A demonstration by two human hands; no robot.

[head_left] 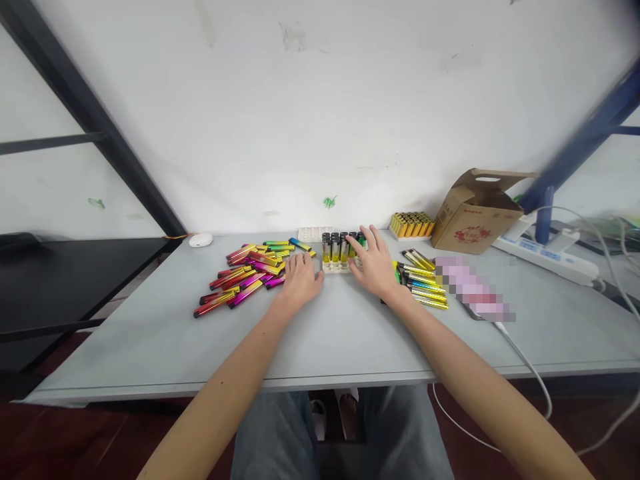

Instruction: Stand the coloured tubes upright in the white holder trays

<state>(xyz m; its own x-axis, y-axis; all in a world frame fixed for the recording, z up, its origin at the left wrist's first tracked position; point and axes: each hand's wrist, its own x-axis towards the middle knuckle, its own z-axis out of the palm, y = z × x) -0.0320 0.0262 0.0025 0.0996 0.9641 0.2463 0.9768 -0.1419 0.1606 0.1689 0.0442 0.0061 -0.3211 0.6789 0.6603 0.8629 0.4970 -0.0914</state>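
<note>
My left hand lies on the table at the right edge of a loose pile of shiny lighters in red, purple, gold and green. Its fingers are stretched forward; whether they touch a lighter, I cannot tell. In front of me a white holed tray bears rows of upright gold lighters with black tops. My right hand spreads its fingers over the tray's right end, hiding part of it. More lighters, mostly yellow with a blue one, lie just right of that hand.
A second white tray lies against the wall. Another tray full of gold lighters stands beside an open cardboard box. A phone-like blurred thing with a cable, a power strip and a white case are on the table.
</note>
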